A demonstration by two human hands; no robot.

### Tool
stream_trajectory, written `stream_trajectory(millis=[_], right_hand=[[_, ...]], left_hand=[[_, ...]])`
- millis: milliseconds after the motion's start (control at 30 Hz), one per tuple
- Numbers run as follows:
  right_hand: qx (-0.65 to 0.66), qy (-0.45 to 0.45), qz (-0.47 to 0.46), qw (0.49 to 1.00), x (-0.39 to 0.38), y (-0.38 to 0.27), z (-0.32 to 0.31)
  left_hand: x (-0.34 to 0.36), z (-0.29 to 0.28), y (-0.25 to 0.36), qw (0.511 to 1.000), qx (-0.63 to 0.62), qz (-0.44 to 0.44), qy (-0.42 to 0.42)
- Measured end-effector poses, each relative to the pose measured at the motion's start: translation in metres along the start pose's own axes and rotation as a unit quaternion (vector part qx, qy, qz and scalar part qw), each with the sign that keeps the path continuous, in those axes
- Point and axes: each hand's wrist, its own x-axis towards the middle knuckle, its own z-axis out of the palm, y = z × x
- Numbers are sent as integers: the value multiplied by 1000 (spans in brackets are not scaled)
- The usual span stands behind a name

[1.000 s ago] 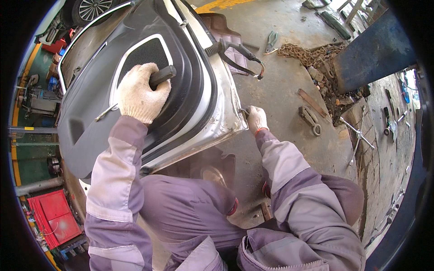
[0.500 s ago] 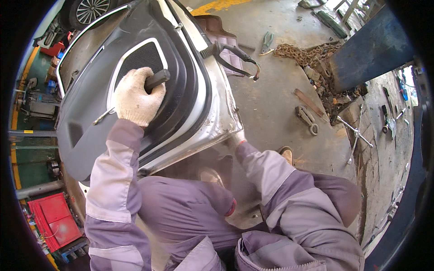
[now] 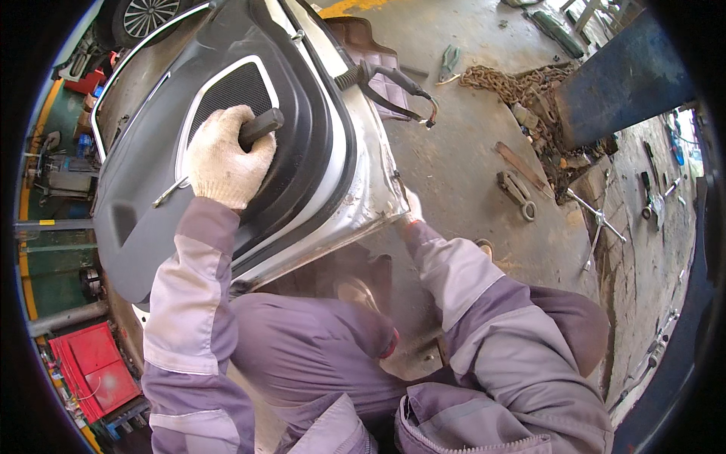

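Car door [image 3: 302, 163] lies before the person, the gloved left hand [image 3: 229, 159] curled tightly around a dark bar-like tool [image 3: 262, 127] beside the mesh grille [image 3: 236, 92], while the gloved right hand [image 3: 413, 206] is at the door's near right corner, partly hidden, its grip impossible to tell.

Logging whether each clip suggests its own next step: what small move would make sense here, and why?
Perhaps steady the near corner of the car door with the right grip before shifting the dark bar. That grip is at the corner, partly hidden by its edge, so its hold cannot be judged; the left grip is closed around the bar above the door.
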Motion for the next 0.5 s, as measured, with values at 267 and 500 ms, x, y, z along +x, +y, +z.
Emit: stream_trajectory(millis=[267,500], right_hand=[[61,15,64,996,-30,-4,24],[-270,25,-126,954,26,-23,-21]], left_hand=[[-2,-1,-3,1000,-13,-1,6],[2,-2,-1,1000,3,-1,2]])
